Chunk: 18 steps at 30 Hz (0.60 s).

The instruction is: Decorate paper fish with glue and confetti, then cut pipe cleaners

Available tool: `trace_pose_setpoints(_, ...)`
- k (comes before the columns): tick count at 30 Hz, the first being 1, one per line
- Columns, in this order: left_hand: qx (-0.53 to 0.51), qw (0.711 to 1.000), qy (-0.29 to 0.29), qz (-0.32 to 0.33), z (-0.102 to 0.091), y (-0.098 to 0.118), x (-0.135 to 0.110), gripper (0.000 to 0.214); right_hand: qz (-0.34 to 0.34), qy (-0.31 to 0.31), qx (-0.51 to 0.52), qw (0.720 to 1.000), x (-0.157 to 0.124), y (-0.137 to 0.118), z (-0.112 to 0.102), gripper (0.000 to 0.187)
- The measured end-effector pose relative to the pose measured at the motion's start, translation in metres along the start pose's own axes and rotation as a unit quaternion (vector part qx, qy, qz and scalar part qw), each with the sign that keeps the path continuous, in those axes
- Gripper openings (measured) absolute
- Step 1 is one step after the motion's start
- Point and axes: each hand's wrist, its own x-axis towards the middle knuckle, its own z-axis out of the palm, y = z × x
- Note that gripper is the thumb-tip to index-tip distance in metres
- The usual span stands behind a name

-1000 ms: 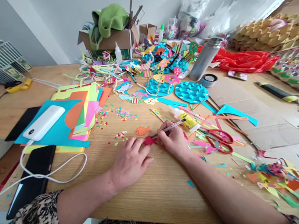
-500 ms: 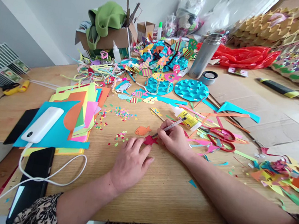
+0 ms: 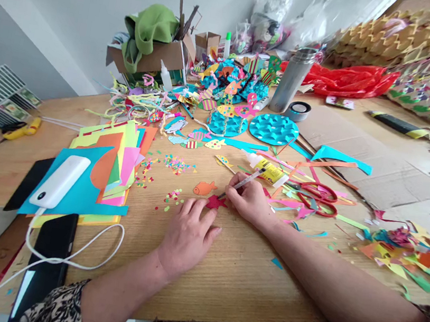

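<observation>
In our right grip [image 3: 249,202] we pinch a slim pale pen [image 3: 247,180], its tip at a small red paper piece [image 3: 215,202] lying flat on the table [image 3: 221,284] between our hands. Our left grip [image 3: 189,229] rests palm down, its fingers loosely spread, fingertips touching the near left edge of that piece. Just beyond it we have an orange paper fish [image 3: 205,188]; dots of confetti [image 3: 178,165] lie to the left. Past our right grip, a yellow-labelled glue bottle [image 3: 271,171] lies on its side near red-handled scissors [image 3: 318,198] among paper strips.
</observation>
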Motion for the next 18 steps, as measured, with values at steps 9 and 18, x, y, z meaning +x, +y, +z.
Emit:
trace_pose_setpoints(9, 0.002, 1.0, 0.0, 0.001, 0.001, -0.0008, 0.0002, 0.03, -0.003, 0.006, 0.006, 1.0, 0.0002, 0.0018, 0.0008, 0.008)
trace_pose_setpoints(18, 0.004, 1.0, -0.001, -0.01, 0.0014, 0.0002, -0.0002, 0.029, -0.007, 0.021, 0.024, 0.999, -0.0001, 0.0016, -0.0001, 0.011)
